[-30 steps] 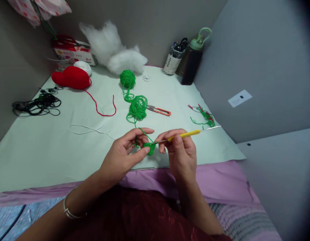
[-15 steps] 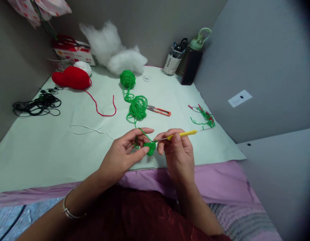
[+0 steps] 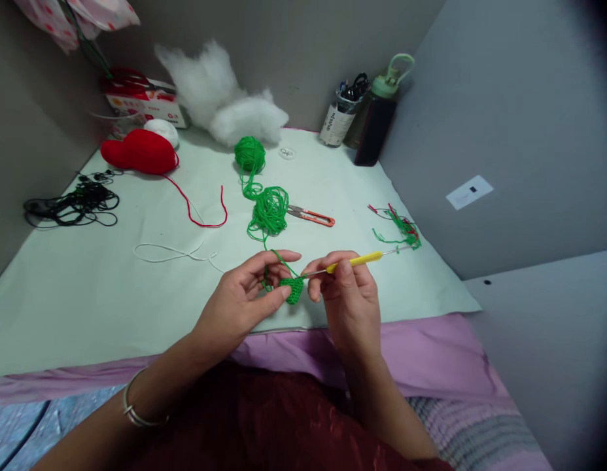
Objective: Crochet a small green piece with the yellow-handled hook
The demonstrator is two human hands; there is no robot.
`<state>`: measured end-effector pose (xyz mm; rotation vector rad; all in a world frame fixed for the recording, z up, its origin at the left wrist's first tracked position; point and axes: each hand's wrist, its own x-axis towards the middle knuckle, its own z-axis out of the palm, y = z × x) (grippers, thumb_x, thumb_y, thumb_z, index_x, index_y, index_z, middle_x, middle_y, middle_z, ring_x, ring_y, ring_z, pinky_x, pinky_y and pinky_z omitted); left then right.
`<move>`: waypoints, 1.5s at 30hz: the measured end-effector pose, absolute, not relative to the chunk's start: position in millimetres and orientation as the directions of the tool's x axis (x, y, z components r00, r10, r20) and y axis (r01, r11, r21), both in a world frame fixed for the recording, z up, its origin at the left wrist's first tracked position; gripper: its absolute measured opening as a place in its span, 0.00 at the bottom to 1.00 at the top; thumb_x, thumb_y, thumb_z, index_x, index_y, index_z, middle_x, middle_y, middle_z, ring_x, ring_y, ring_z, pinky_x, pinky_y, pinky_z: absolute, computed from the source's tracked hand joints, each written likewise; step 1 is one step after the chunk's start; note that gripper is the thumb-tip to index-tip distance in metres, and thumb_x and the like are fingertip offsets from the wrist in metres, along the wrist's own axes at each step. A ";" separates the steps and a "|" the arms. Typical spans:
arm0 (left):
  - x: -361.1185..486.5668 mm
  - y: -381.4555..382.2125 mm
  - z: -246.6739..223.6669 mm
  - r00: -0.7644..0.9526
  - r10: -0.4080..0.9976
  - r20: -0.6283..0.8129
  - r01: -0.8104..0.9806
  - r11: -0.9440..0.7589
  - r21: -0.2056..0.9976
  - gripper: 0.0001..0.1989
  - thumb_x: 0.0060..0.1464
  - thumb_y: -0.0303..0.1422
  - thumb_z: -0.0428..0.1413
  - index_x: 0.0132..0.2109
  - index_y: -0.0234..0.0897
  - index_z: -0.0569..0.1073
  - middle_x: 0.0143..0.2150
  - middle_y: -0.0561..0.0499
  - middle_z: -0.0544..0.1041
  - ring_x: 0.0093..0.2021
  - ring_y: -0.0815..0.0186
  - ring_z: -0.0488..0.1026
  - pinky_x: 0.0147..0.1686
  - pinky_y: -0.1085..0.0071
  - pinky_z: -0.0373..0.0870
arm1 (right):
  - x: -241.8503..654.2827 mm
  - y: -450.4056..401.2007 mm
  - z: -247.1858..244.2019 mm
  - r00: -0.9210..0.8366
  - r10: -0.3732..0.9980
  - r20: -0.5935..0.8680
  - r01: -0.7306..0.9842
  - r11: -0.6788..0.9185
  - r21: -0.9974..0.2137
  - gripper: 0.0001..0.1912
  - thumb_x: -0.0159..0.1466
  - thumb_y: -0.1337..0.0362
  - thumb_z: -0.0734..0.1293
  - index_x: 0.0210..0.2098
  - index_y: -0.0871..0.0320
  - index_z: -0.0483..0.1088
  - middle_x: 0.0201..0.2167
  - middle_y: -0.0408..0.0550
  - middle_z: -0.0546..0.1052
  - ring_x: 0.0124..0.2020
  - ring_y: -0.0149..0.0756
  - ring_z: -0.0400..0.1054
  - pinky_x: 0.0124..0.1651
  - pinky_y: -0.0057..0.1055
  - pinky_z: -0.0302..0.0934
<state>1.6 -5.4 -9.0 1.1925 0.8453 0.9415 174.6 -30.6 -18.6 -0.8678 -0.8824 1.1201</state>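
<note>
Between thumb and fingers, my left hand (image 3: 244, 291) pinches a small green crochet piece (image 3: 292, 291) above the table's front edge. Green yarn runs over its raised index finger from a loose tangle of green yarn (image 3: 270, 210), which trails back to a green yarn ball (image 3: 250, 154). A crochet hook (image 3: 362, 260) with a yellow handle is gripped pen-like in my right hand (image 3: 350, 294). Its metal tip meets the top right edge of the green piece; the exact loop there is too small to make out.
Orange thread snips (image 3: 313, 216) lie right of the tangle. Yarn scraps (image 3: 404, 229) rest far right, red yarn (image 3: 141, 152) and black cord (image 3: 80, 201) left. White stuffing (image 3: 247, 119), a pen cup (image 3: 337, 121), a bottle (image 3: 386, 85) and a phone (image 3: 376, 131) stand along the back.
The crochet hook has shifted slightly left, its tip still at the green piece. The piece has tilted a little to the left; both hands stay nearly in place.
</note>
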 end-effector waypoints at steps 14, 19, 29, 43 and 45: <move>3.9 -8.4 -11.1 0.281 0.956 0.086 0.012 -0.093 0.996 0.18 0.58 0.25 0.63 0.55 0.41 0.82 0.38 0.53 0.77 0.41 0.66 0.74 0.47 0.68 0.71 | 180.8 -44.2 -21.2 0.075 0.845 0.529 0.157 0.514 -0.843 0.11 0.76 0.67 0.64 0.49 0.51 0.79 0.40 0.45 0.83 0.34 0.31 0.77 0.39 0.32 0.73; 9.8 -10.9 -12.2 0.182 0.969 0.166 -0.015 -0.166 0.986 0.19 0.55 0.23 0.65 0.54 0.40 0.82 0.36 0.54 0.76 0.38 0.67 0.71 0.46 0.70 0.69 | 179.3 -44.7 -31.1 -0.080 0.697 0.713 0.475 0.655 -0.588 0.14 0.74 0.69 0.66 0.55 0.49 0.78 0.43 0.48 0.84 0.44 0.39 0.80 0.45 0.35 0.77; 1.7 -0.9 -5.9 0.430 0.872 -0.233 -0.450 0.431 0.782 0.19 0.54 0.32 0.72 0.54 0.41 0.86 0.35 0.54 0.73 0.29 0.76 0.62 0.28 0.80 0.60 | 171.4 -45.8 -24.0 0.216 0.733 0.645 0.238 0.601 -0.763 0.13 0.74 0.69 0.66 0.49 0.50 0.81 0.38 0.46 0.83 0.35 0.35 0.77 0.37 0.34 0.74; 2.6 -1.9 -4.4 0.556 0.820 -0.139 -0.413 0.417 0.810 0.19 0.55 0.30 0.67 0.55 0.44 0.85 0.39 0.53 0.76 0.39 0.69 0.70 0.43 0.74 0.68 | 177.5 -31.1 -16.4 0.228 0.939 0.258 -0.299 0.320 -0.899 0.10 0.71 0.56 0.72 0.37 0.54 0.80 0.31 0.44 0.80 0.25 0.30 0.72 0.28 0.28 0.69; 1.9 -0.8 -4.4 0.598 0.793 -0.121 -0.450 0.456 0.768 0.17 0.55 0.32 0.67 0.52 0.41 0.86 0.36 0.52 0.75 0.38 0.69 0.70 0.42 0.74 0.68 | 180.2 -28.8 -14.0 0.215 0.955 0.204 -0.337 0.269 -0.902 0.12 0.69 0.53 0.73 0.35 0.55 0.79 0.29 0.43 0.80 0.22 0.29 0.69 0.25 0.27 0.67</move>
